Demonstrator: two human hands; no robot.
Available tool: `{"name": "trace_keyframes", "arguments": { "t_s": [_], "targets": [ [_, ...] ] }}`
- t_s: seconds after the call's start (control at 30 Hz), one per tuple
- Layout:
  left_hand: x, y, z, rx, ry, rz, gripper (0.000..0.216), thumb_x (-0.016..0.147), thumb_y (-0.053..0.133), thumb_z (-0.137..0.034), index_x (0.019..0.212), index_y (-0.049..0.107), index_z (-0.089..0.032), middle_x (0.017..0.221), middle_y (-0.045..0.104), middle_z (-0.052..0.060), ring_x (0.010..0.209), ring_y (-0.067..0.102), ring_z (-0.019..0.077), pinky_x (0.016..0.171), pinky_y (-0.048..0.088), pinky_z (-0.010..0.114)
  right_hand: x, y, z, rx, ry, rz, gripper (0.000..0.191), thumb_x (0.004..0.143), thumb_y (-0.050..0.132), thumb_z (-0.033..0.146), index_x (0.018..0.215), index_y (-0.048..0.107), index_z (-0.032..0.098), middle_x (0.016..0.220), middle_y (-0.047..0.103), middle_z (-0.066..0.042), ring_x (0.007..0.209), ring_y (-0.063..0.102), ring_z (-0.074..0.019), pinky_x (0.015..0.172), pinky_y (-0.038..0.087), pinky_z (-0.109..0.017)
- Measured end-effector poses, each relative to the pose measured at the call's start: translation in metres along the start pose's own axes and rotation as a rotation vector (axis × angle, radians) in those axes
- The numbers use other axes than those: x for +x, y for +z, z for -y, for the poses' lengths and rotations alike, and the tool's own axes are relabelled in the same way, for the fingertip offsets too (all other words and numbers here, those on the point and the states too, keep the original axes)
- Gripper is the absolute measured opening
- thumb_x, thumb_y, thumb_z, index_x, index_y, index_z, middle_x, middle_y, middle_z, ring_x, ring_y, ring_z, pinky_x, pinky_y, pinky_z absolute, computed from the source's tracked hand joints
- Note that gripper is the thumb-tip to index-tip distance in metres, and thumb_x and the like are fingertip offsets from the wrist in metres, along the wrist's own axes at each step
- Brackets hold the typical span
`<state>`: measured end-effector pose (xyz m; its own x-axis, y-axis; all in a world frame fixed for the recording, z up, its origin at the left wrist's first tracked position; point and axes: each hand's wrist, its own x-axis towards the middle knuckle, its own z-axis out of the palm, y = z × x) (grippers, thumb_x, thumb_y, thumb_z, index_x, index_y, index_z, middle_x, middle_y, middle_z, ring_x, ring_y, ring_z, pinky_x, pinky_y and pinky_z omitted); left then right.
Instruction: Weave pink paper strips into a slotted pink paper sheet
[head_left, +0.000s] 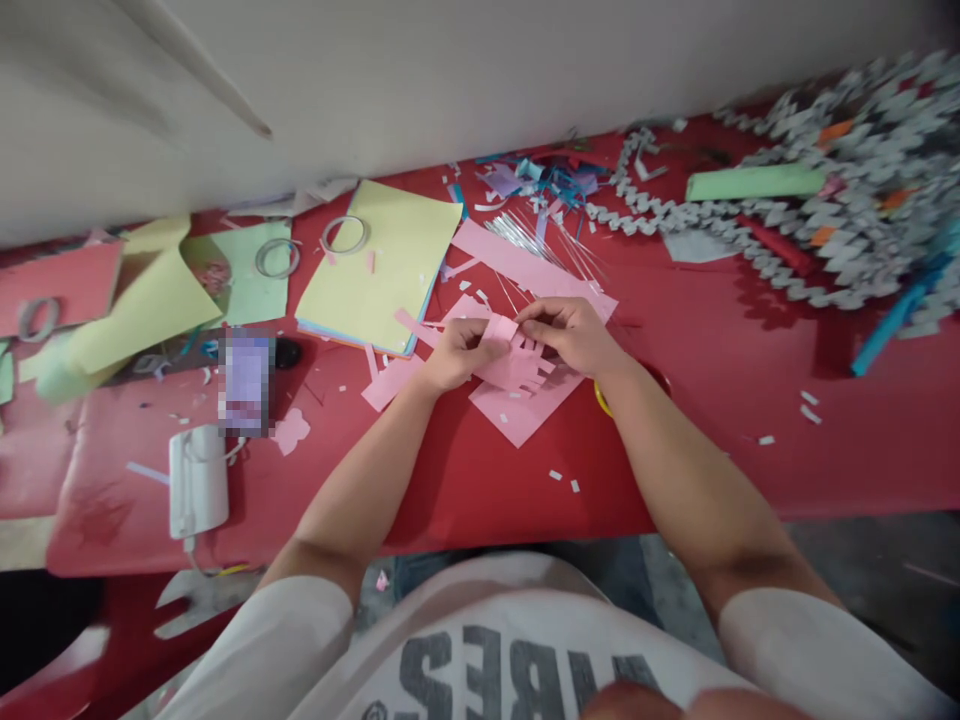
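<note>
"What does the left grip [459,355] have?"

"A cut piece of pink paper [504,352], pinched firmly between thumb and fingers."

"And the right grip [570,335]?"

"It's closed on that same piece from the other side, with the fingers curled over its upper edge."

"Where's the piece?"

"Between the hands, over a flat pink sheet [525,405] on the red desk [697,440]. Its cut strips point down toward the sheet, but I can't tell whether they touch it."

"What's nearby?"

"Loose pink strips [529,255] lie just beyond the hands, beside a stack of pale yellow paper [382,262] with a thin clear ring [345,235] on top. Well off to the right, a grey folded paper chain [750,215] lies heaped on the desk."
</note>
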<state>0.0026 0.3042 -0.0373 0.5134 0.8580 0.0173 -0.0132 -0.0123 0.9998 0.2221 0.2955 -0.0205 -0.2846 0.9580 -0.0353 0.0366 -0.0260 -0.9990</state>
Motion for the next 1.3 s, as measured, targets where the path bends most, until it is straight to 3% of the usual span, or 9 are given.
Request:
{"name": "trace_keyframes", "arguments": {
  "t_s": [0.17,0.3,0.5,0.7,0.97,1.17,1.3],
  "targets": [
    [0.004,0.0,0.004,0.073,0.011,-0.145,0.039,0.084,0.076,-0.048,0.071,0.064,-0.014,0.064,0.049,-0.002,0.058,0.04,0.0077,0.053,0.029,0.022,0.003,-0.006,-0.004,0.018,0.04,-0.048,0.026,0.081,0.078,0.042,0.095,0.075,0.021,0.078,0.072,-0.003,0.059,0.061,-0.0124,0.051,0.05,-0.025],
    [0.008,0.001,0.008,0.1,0.011,-0.231,0.037,0.087,0.073,-0.048,0.074,0.066,-0.014,0.066,0.052,-0.001,0.059,0.042,0.0077,0.053,0.029,0.022,0.007,-0.01,-0.01,0.011,-0.012,-0.155,0.024,0.076,0.082,0.038,0.092,0.075,0.021,0.085,0.074,-0.004,0.073,0.068,-0.0163,0.064,0.056,-0.028],
    [0.009,0.002,0.01,0.07,0.006,-0.268,0.039,0.086,0.072,-0.053,0.086,0.072,-0.015,0.074,0.063,0.001,0.065,0.053,0.0098,0.058,0.039,0.021,0.01,-0.019,-0.016,-0.019,-0.142,-0.454,0.017,0.081,0.078,0.033,0.094,0.075,0.022,0.082,0.072,-0.001,0.07,0.067,-0.013,0.066,0.055,-0.026],
    [0.007,0.002,0.01,0.038,-0.007,-0.286,0.035,0.085,0.075,-0.049,0.08,0.069,-0.015,0.069,0.059,0.0,0.061,0.05,0.0085,0.055,0.036,0.021,0.006,-0.019,-0.006,-0.012,-0.261,-0.606,0.017,0.086,0.073,0.028,0.103,0.074,0.025,0.084,0.072,0.0,0.066,0.065,-0.0103,0.064,0.054,-0.025],
    [0.008,0.005,0.016,-0.031,-0.009,-0.304,0.031,0.083,0.078,-0.045,0.086,0.068,-0.016,0.074,0.063,0.001,0.064,0.056,0.0095,0.057,0.042,0.021,-0.003,0.0,-0.003,-0.018,-0.389,-0.557,0.014,0.087,0.075,0.035,0.094,0.07,0.024,0.082,0.069,0.0,0.073,0.065,-0.0126,0.069,0.053,-0.028],
    [0.007,0.007,0.013,-0.036,-0.009,-0.277,0.029,0.079,0.082,-0.04,0.088,0.068,-0.017,0.078,0.065,0.001,0.069,0.059,0.0109,0.063,0.047,0.023,0.005,0.016,-0.015,-0.015,-0.392,-0.479,0.03,0.089,0.069,0.054,0.091,0.064,0.025,0.11,0.07,-0.004,0.095,0.066,-0.0174,0.075,0.054,-0.032],
    [0.007,0.005,0.012,0.01,-0.011,-0.305,0.031,0.081,0.08,-0.045,0.082,0.065,-0.018,0.071,0.058,-0.001,0.064,0.053,0.0096,0.059,0.043,0.022,0.007,0.021,-0.018,-0.041,-0.38,-0.481,0.033,0.089,0.067,0.057,0.088,0.062,0.024,0.109,0.067,-0.005,0.093,0.063,-0.0179,0.076,0.053,-0.033]
  ]
}}
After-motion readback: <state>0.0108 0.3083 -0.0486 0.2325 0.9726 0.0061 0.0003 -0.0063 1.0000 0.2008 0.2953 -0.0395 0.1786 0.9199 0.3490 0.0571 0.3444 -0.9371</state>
